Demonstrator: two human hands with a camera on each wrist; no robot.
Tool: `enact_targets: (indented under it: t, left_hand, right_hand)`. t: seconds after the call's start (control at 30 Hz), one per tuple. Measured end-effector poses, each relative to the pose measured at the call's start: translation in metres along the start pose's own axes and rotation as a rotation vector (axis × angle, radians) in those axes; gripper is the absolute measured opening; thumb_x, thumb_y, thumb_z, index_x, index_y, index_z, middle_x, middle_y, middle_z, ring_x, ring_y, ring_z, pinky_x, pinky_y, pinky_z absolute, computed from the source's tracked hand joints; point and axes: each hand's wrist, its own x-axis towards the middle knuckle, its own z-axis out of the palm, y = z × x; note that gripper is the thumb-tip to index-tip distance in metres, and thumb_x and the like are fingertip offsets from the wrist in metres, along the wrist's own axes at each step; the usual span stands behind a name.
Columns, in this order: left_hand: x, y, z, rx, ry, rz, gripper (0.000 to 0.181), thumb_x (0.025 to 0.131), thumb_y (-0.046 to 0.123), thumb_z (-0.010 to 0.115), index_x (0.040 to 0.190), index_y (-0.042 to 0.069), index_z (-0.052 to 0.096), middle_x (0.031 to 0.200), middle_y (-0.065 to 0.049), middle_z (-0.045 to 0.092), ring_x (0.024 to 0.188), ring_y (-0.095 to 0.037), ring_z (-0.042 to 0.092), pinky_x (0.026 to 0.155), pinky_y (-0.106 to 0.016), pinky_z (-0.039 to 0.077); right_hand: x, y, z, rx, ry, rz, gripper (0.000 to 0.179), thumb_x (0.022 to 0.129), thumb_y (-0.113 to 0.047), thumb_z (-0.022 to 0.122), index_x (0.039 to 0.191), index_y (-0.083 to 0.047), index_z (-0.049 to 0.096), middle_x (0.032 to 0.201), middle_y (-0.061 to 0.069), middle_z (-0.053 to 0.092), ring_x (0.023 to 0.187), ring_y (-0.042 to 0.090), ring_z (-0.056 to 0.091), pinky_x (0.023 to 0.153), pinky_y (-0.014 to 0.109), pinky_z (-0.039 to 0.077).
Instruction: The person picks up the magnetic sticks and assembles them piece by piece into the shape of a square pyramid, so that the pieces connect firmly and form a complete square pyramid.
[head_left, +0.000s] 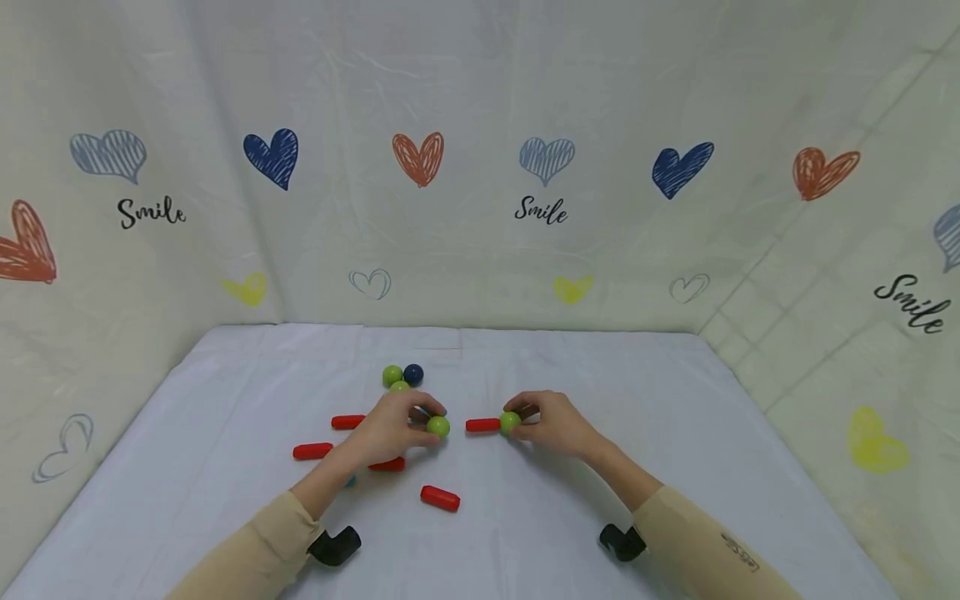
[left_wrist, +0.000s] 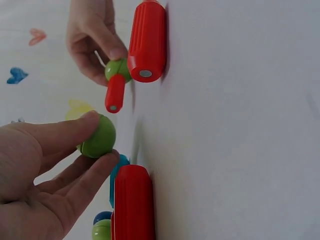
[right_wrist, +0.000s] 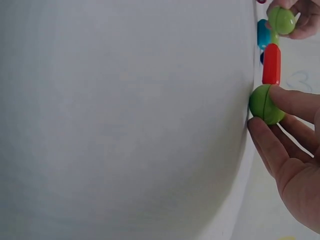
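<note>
My left hand [head_left: 392,425] pinches a green ball [left_wrist: 101,137] between thumb and fingertips. To its right, my right hand [head_left: 558,427] grips another green ball [right_wrist: 266,105]. A red rod [head_left: 482,426] meets the left side of that ball, end-on, and points toward the left hand's ball; a gap separates the two. The rod's free end carries a small silvery disc [left_wrist: 113,107] in the left wrist view. Nearest me between the arms lies a loose red rod [head_left: 440,498]. A second red rod [head_left: 387,464] sits below the left hand, partly hidden by the forearm.
Behind the left hand are a dark blue ball [head_left: 413,374], a green ball [head_left: 392,375] and another green ball [head_left: 400,387]. More red rods [head_left: 312,451] lie left. A blue piece [head_left: 350,481] is mostly covered by the left forearm. White cloth [head_left: 525,533] covers the table.
</note>
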Motion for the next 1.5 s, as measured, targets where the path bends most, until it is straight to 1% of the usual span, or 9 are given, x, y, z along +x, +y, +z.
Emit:
enact_targets:
  t: [0.07,0.2,0.37,0.53,0.7,0.93,1.07,1.27,1.5]
  left_hand:
    - [0.002,0.002,0.002,-0.008,-0.009,-0.001,0.033,0.086,0.008,0.084,0.117,0.006,0.072,0.111,0.003,0.069,0.098,-0.018,0.069,0.083,-0.029,0.059]
    - [0.005,0.004,0.005,-0.009,-0.02,-0.022,0.033,0.086,0.008,0.084,0.117,0.006,0.072,0.111,0.003,0.07,0.1,-0.019,0.07,0.085,-0.032,0.059]
    - [0.008,0.005,0.011,0.019,-0.045,-0.056,0.033,0.086,0.01,0.084,0.118,0.009,0.072,0.107,0.006,0.071,0.1,-0.017,0.068,0.087,-0.033,0.058]
    - [0.01,0.006,0.015,0.043,-0.062,-0.052,0.034,0.086,0.009,0.084,0.117,0.009,0.072,0.105,0.006,0.07,0.098,-0.017,0.067,0.086,-0.034,0.058]
    - [0.01,0.009,0.015,0.049,-0.063,-0.064,0.034,0.087,0.008,0.083,0.119,0.008,0.072,0.105,0.005,0.07,0.098,-0.017,0.066,0.086,-0.032,0.058]
    - [0.011,0.009,0.016,0.057,-0.066,-0.052,0.035,0.087,0.008,0.083,0.12,0.007,0.072,0.105,0.005,0.07,0.095,-0.015,0.065,0.085,-0.031,0.057]
    - [0.011,0.011,0.017,0.063,-0.066,-0.053,0.035,0.087,0.007,0.083,0.12,0.006,0.072,0.105,0.005,0.07,0.095,-0.016,0.064,0.085,-0.031,0.057]
    - [0.011,0.013,0.018,0.071,-0.059,-0.058,0.035,0.087,0.006,0.083,0.12,0.006,0.072,0.106,0.002,0.071,0.095,-0.017,0.064,0.086,-0.031,0.057]
    - [0.012,0.012,0.017,0.067,-0.06,-0.052,0.034,0.087,0.005,0.082,0.119,0.005,0.071,0.106,0.001,0.071,0.095,-0.018,0.065,0.086,-0.034,0.057]
  right_hand:
    - [-0.001,0.0,0.0,-0.007,0.003,-0.003,0.026,0.089,-0.004,0.078,0.114,-0.007,0.073,0.105,0.0,0.071,0.103,0.024,0.067,0.079,0.03,0.058]
    - [-0.003,-0.001,0.002,-0.014,0.007,-0.006,0.026,0.088,-0.003,0.079,0.114,-0.007,0.073,0.105,0.0,0.071,0.102,0.024,0.067,0.079,0.031,0.058]
    - [-0.003,-0.004,0.006,-0.022,-0.004,-0.011,0.027,0.089,-0.004,0.079,0.114,-0.008,0.073,0.105,-0.002,0.072,0.102,0.022,0.067,0.081,0.03,0.058]
    - [-0.005,-0.006,0.007,-0.028,-0.012,-0.02,0.027,0.088,-0.005,0.079,0.114,-0.008,0.073,0.104,-0.003,0.071,0.101,0.02,0.067,0.081,0.031,0.058]
    - [-0.006,-0.007,0.007,-0.026,-0.014,-0.025,0.026,0.089,-0.006,0.079,0.114,-0.008,0.073,0.104,-0.003,0.071,0.101,0.02,0.067,0.08,0.029,0.057]
    - [-0.008,-0.007,0.006,-0.035,-0.012,-0.025,0.025,0.089,-0.006,0.079,0.113,-0.008,0.073,0.103,-0.002,0.071,0.1,0.021,0.067,0.079,0.028,0.058]
    - [-0.008,-0.008,0.003,-0.045,-0.029,-0.034,0.026,0.089,-0.008,0.08,0.114,-0.008,0.072,0.104,-0.003,0.071,0.101,0.02,0.066,0.082,0.032,0.058]
    - [-0.005,-0.008,-0.002,-0.05,-0.044,-0.076,0.03,0.088,-0.012,0.082,0.115,-0.004,0.071,0.105,0.0,0.071,0.102,0.021,0.066,0.091,0.043,0.057]
    - [0.001,-0.012,-0.001,-0.027,-0.06,-0.102,0.028,0.09,-0.011,0.079,0.116,-0.002,0.072,0.107,0.004,0.072,0.102,0.022,0.066,0.092,0.043,0.057]
